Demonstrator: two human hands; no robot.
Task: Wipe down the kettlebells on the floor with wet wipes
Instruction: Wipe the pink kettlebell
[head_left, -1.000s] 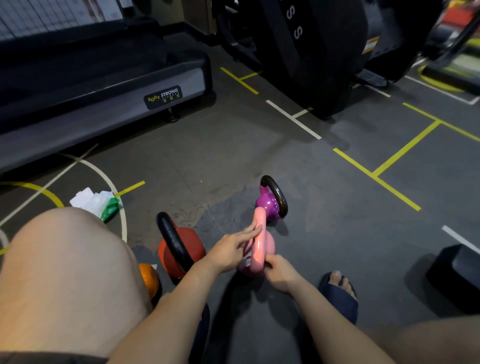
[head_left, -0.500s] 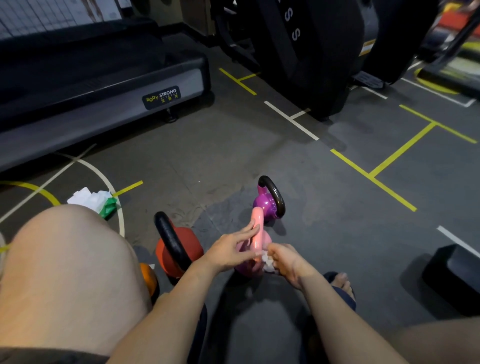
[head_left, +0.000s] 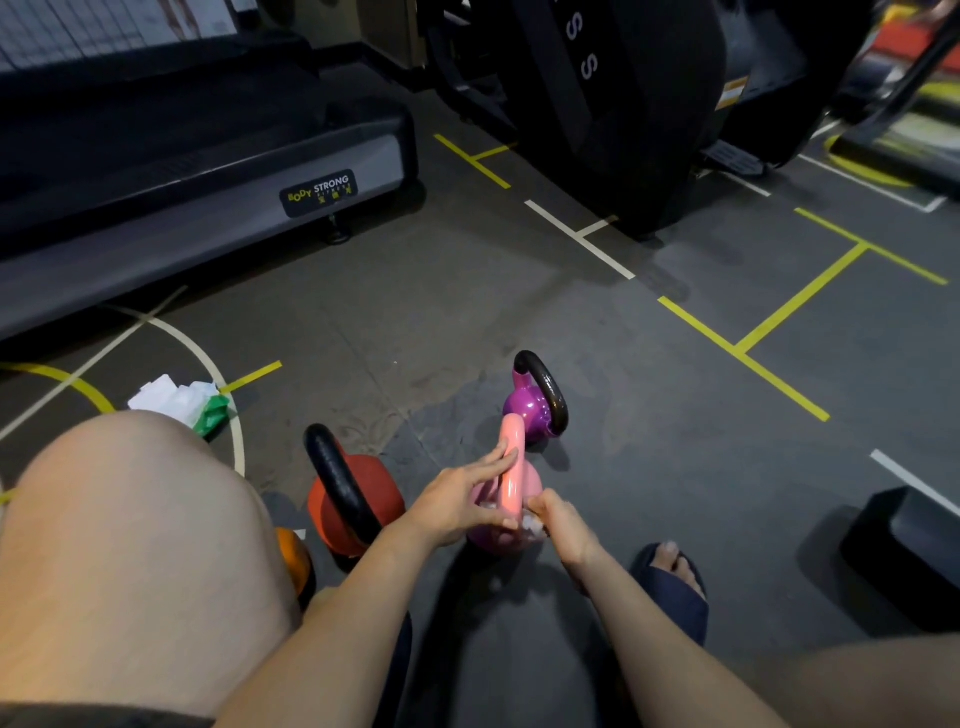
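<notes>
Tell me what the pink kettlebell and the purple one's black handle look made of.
Pink kettlebell: likely a glossy vinyl or plastic coat over metal; a bright highlight runs along its smooth handle. Black handle of the purple kettlebell: looks like painted metal, semi-gloss, with a soft sheen; rubber cannot be ruled out.

I see main kettlebell (head_left: 511, 467) centre, between left hand (head_left: 457, 504) and right hand (head_left: 563, 530), wipe (head_left: 532, 525) in right hand against it. Just behind it second kettlebell (head_left: 527, 410), third kettlebell (head_left: 363, 483) to its left, fourth kettlebell (head_left: 291, 558) lower left by knee (head_left: 130, 545). Wipes pack (head_left: 179, 400) mid left; treadmill (head_left: 208, 171) upper left.
</notes>
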